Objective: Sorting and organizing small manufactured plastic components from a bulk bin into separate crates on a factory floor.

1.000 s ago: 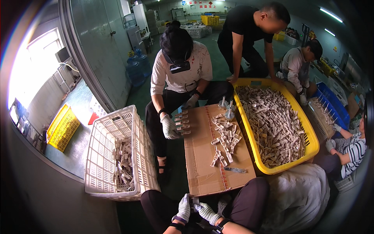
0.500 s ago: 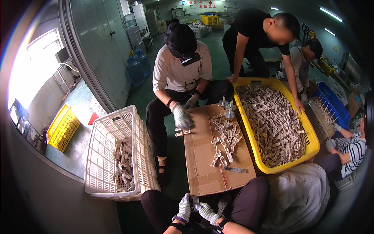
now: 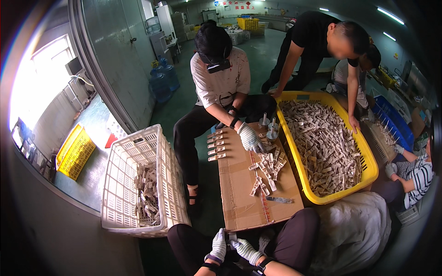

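At the six o'clock edge of the view, the left hand (image 3: pixel 218 246) and the right hand (image 3: pixel 245 251) are seen close together between the knees, both in white knitted gloves. The fingers of the two are brought against each other over the lap; whether anything small is gripped between them cannot be told, since the spot is dark and partly hidden.

Just beyond the knees, a flat sheet of cardboard (image 3: pixel 239 184) is laid out as a desk. A small dark tool (image 3: pixel 279 199) lies near its four o'clock corner. A loose heap of pale clips (image 3: pixel 266 171) is scattered across its middle, well apart from both hands. A short row of clips (image 3: pixel 216 146) is lined up along its ten o'clock edge.

At nine o'clock of the cardboard, a white plastic crate (image 3: pixel 120 184) is set on the floor with a few pale pieces inside. At three o'clock, a yellow tub (image 3: pixel 363 154) is filled with many more of the same pieces, and a white sack (image 3: pixel 354 234) rests just below it.

Farther off, a gloved hand (image 3: pixel 251 138) of the seated person opposite is pressed onto the far part of the heap. Behind, another person is bent over the tub's far rim.
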Tool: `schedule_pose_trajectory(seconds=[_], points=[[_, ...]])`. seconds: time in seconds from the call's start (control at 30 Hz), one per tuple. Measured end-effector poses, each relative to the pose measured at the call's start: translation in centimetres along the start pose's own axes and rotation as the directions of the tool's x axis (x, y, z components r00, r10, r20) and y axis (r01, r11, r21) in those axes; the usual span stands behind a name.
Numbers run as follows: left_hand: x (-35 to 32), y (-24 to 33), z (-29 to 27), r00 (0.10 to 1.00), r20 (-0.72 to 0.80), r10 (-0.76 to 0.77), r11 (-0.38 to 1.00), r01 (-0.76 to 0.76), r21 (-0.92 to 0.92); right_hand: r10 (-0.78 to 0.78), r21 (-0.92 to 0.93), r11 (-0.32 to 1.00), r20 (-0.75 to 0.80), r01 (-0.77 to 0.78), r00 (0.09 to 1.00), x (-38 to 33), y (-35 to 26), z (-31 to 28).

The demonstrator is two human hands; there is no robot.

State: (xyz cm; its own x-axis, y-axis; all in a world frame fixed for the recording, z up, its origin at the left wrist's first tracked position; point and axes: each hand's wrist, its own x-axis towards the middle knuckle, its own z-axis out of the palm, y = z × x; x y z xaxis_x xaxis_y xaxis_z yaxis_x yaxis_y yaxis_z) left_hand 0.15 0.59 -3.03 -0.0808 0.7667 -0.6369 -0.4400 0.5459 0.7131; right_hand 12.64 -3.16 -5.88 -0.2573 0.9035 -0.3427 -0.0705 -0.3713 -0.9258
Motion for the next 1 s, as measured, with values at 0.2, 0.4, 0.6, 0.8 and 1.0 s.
schedule_pose_trajectory(seconds=[0.2, 0.4, 0.6, 0.8, 1.0], points=[[-0.7, 0.7, 0.5, 1.0, -0.005, -0.013, 1.0, 0.013, -0.004, -0.022, -0.04, 0.999, -0.018, 0.022, 1.0, 0.1, 0.7, -0.2], [-0.6, 0.6, 0.5, 1.0, 0.002, 0.014, 1.0, -0.014, -0.005, -0.025, -0.025, 0.999, -0.036, 0.024, 0.999, 0.0, 0.4, 0.0], [0.4, -0.2, -0.2, 1.0, 0.002, 0.015, 1.0, -0.015, -0.003, -0.041, -0.093, 0.995, -0.059, 0.036, 0.997, -0.8, -2.6, 0.3], [0.6, -0.5, -0.4, 1.0, 0.014, -0.002, 1.0, 0.002, -0.013, -0.033, -0.096, 0.995, -0.067, 0.027, 0.997, -0.8, -2.6, 0.2], [0.1, -0.1, 0.2, 0.999, -0.031, -0.006, 0.999, 0.005, -0.032, -0.041, -0.077, 0.996, -0.051, 0.037, 0.998, -0.5, -1.2, 0.0]])
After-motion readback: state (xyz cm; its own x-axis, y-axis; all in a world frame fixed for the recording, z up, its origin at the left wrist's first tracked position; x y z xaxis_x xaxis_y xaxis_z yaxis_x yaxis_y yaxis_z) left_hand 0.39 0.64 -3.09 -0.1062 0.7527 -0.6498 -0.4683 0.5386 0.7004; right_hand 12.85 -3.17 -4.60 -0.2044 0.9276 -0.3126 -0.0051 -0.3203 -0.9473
